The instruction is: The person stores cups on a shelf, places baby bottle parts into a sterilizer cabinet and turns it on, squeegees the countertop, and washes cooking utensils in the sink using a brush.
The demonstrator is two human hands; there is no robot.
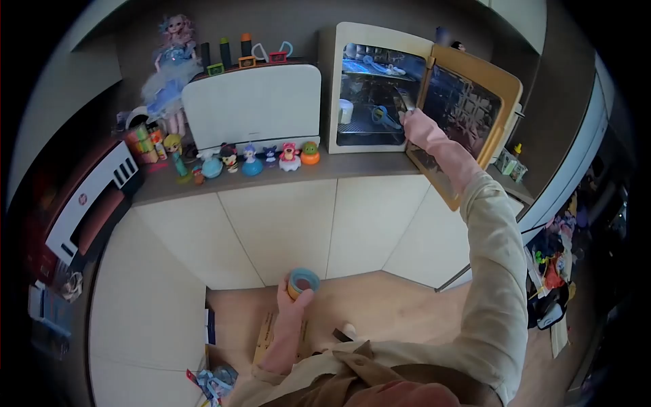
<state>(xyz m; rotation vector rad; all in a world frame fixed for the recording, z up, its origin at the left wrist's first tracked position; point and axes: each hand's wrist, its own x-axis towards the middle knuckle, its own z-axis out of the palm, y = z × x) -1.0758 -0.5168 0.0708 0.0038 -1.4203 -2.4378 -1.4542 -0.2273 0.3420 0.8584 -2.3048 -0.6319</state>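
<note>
The left hand (292, 304) curls around a blue-rimmed cup (302, 280), best kept level. The right hand (416, 125), its grip unclear, is at the cabinet (328, 91) opening and should clear the open door (510, 112) just right of it.

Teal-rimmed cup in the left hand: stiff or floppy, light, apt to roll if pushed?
The teal-rimmed cup is probably stiff: its rim looks round in the grip of the left hand. It's likely light, being small and held one-handed. Its round wall suggests it could roll if pushed while on its side.
</note>
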